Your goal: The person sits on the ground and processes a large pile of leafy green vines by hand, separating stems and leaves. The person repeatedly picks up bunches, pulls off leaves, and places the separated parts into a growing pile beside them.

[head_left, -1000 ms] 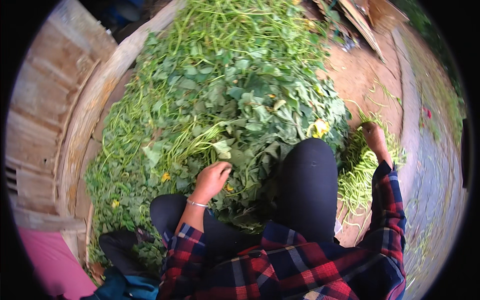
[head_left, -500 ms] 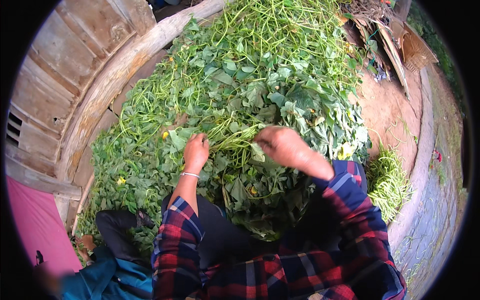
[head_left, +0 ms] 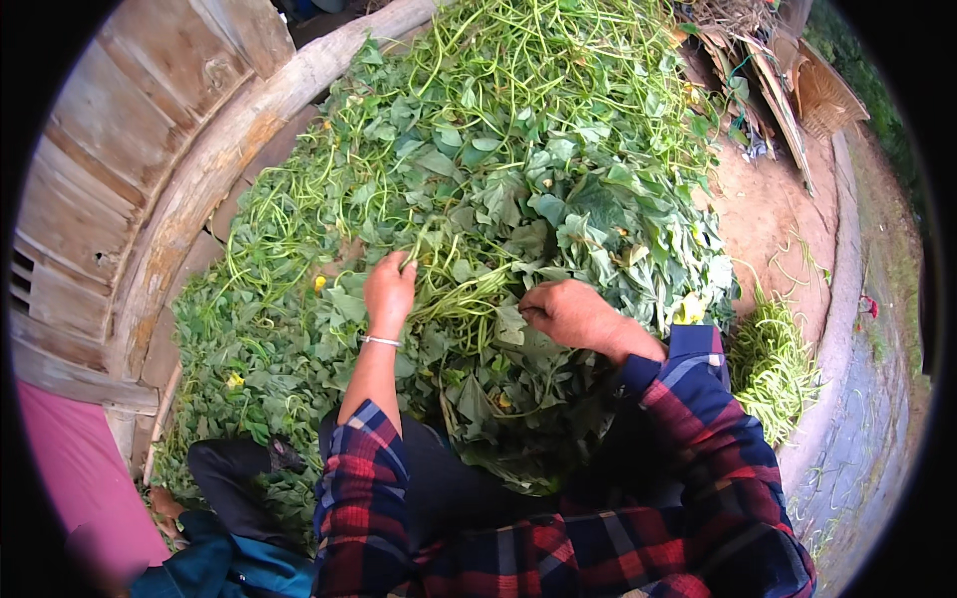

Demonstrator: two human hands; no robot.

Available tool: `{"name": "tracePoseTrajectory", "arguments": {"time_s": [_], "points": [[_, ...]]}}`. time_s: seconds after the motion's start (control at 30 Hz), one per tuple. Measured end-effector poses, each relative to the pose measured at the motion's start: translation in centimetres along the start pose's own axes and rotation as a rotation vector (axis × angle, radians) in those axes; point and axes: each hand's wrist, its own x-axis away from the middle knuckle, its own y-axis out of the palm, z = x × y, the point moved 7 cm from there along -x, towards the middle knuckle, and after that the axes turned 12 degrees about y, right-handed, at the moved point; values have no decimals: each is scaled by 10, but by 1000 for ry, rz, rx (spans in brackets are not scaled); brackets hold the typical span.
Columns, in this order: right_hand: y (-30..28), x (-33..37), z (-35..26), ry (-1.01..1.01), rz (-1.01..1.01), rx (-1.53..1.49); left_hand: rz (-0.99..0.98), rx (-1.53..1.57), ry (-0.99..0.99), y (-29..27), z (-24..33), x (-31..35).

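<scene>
A big heap of green leafy vines (head_left: 478, 159) spreads in front of me and up to my lap. My left hand (head_left: 389, 289), with a thin bracelet at the wrist, is closed, its fingertips pinching a slim green vine stem (head_left: 415, 249). To the right, my right hand (head_left: 573, 317) is closed too, thumb against fingers. A pale leaf (head_left: 509, 324) lies at its fingertips; what the pinch holds is hidden. Between the two hands rests a loose bunch of pale green stems (head_left: 464, 294) on top of the leaves.
A pile of bare green stems (head_left: 773, 374) sits right of my knee on the earthen ledge. Wooden planks (head_left: 120, 149) and a log (head_left: 239, 130) border the left. At lower left is a co-worker's dark-trousered leg (head_left: 234, 488). A woven basket (head_left: 825, 100) stands far right.
My right hand has moved slightly right and down, away from the stem bunch, and is no longer blurred. My left hand has risen a little. The whole view has shifted slightly.
</scene>
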Motion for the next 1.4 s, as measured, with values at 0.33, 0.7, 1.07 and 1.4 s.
{"name": "tracePoseTrajectory", "arguments": {"time_s": [0.33, 0.7, 1.07, 1.4], "points": [[-12, -9, 11, 17, 68, -35, 506, 987, -131, -144, 38, -10], [-48, -16, 19, 110, 235, -401, 438, 1339, 181, -179, 124, -3], [-55, -23, 4, 74, -35, -1265, -130, 1290, -47, -36, 146, 34], [-41, -34, -15, 116, -183, -1250, -193, 1072, -177, 6, 150, 30]]}}
